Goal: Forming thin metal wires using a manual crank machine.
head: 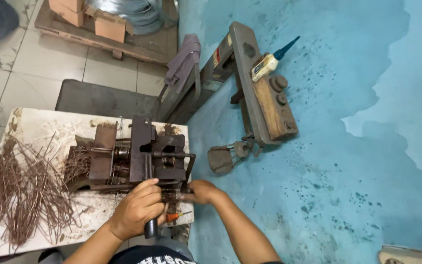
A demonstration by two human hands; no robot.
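A rusty metal bending machine point(140, 159) sits on a white worn workbench point(40, 127). My left hand point(137, 208) is closed around a black-handled lever point(151, 228) at the machine's near side. My right hand point(201, 191) grips the end of the machine's thin metal crank bar point(190, 168) at its right side. A small orange-tipped piece point(173, 216) lies between my hands. A pile of copper-coloured wire rods point(20, 190) spreads over the bench to the left of the machine.
A heavy steel frame with a wooden plank point(264, 93) leans on the blue floor to the right, with a glue-type bottle point(269, 61) on it. A grey cloth point(184, 58) hangs on its arm. A pallet with cardboard boxes point(108, 24) stands at the back.
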